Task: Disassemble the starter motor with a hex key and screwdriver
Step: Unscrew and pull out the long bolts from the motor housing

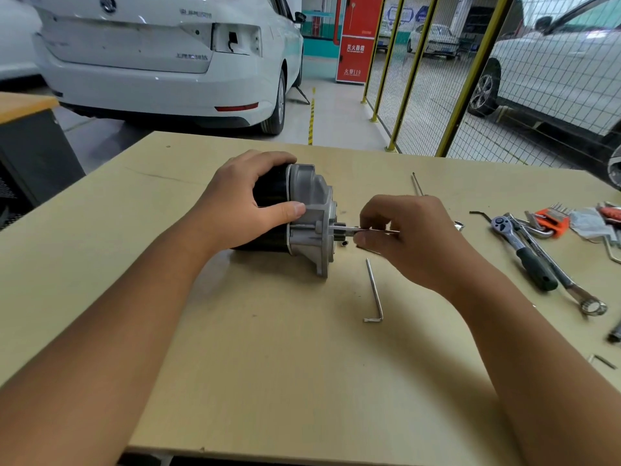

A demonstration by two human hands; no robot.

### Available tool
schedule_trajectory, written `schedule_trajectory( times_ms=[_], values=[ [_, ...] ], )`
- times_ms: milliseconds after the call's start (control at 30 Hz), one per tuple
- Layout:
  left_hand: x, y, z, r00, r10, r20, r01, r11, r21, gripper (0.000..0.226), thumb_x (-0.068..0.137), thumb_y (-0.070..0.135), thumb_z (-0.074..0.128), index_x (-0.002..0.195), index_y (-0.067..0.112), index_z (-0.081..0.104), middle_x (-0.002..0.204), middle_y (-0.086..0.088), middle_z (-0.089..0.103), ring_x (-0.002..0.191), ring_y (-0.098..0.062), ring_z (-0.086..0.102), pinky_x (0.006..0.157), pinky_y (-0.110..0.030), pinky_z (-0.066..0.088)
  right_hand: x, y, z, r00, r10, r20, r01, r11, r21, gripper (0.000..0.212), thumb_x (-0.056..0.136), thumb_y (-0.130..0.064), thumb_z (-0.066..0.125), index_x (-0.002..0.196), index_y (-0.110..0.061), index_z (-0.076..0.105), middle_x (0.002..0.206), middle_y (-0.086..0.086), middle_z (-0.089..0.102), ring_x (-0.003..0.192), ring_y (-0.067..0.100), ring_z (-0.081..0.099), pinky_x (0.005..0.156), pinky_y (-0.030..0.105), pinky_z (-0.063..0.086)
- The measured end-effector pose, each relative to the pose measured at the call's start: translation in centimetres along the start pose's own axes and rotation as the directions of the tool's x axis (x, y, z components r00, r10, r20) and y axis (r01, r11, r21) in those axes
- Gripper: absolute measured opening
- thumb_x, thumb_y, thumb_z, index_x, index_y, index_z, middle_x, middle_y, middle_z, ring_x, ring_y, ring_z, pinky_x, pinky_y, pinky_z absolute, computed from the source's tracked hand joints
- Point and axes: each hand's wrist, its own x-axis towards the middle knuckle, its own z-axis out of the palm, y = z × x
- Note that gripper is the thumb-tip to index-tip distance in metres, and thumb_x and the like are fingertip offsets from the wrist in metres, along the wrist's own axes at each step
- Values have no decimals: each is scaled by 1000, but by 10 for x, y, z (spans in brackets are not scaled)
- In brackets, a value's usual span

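Note:
The starter motor (311, 210) lies on its side on the tan table (268, 348), black body to the left, grey aluminium housing to the right. My left hand (242, 203) grips the black body, thumb on the housing edge. My right hand (406, 237) pinches a long thin bolt (356, 229) that sticks out of the housing's right face. A silver hex key (374, 290) lies loose on the table just in front of the motor.
To the right lie a ratchet wrench (522, 252), a combination spanner (568, 284), an orange hex key set (551, 222) and a black hex key (480, 215). A thin rod (416, 183) lies behind my right hand. White cars and a yellow mesh fence stand beyond the table.

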Motion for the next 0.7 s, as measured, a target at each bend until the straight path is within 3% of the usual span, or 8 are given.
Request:
schedule_trajectory(
  times_ms=[67, 167, 300, 467, 700],
  values=[
    [0, -1, 0, 1000, 2, -1, -2, 1000, 2, 71, 74, 52, 76, 139, 27, 62, 129, 7, 62, 122, -17, 56, 110, -42, 45, 0, -1, 1, 1000, -2, -3, 2, 1000, 18, 8, 91, -33, 72, 88, -26, 70, 66, -13, 59, 68, 3, 56, 59, 20, 39],
    [0, -1, 1, 1000, 5, -5, -5, 1000, 1, 71, 74, 51, 77, 138, 28, 62, 129, 7, 62, 122, -17, 57, 109, -43, 45, 1, 0, 5, 999, -21, 40, 22, 1000, -8, 28, 99, -35, 58, 87, -14, 73, 72, -1, 61, 71, 9, 55, 62, 26, 35],
    [0, -2, 1, 1000, 8, -2, -8, 1000, -2, 71, 74, 51, 77, 139, 27, 62, 130, 5, 63, 123, -18, 57, 110, -45, 46, 2, 3, 3, 999, -4, 54, 3, 1000, 11, 16, 96, -22, 67, 86, -12, 75, 79, -1, 59, 73, 9, 54, 65, 22, 38],
    [0, -2, 0, 1000, 1, 0, -1, 1000, 2, 71, 74, 52, 77, 139, 28, 61, 130, 6, 63, 123, -19, 57, 109, -45, 46, 1, -3, 2, 999, -1, -44, -3, 997, -79, 7, 82, -29, 82, 83, -27, 76, 91, -12, 62, 89, 24, 53, 78, 44, 47],
    [1, -2, 1, 1000, -4, 2, 4, 1000, 1, 72, 74, 52, 76, 139, 29, 61, 129, 6, 62, 123, -18, 56, 109, -45, 46, 1, -2, 6, 999, 3, -38, -3, 1000, 24, 8, 88, -32, 76, 84, -25, 72, 73, -12, 62, 70, 2, 56, 62, 21, 41]
  ],
)
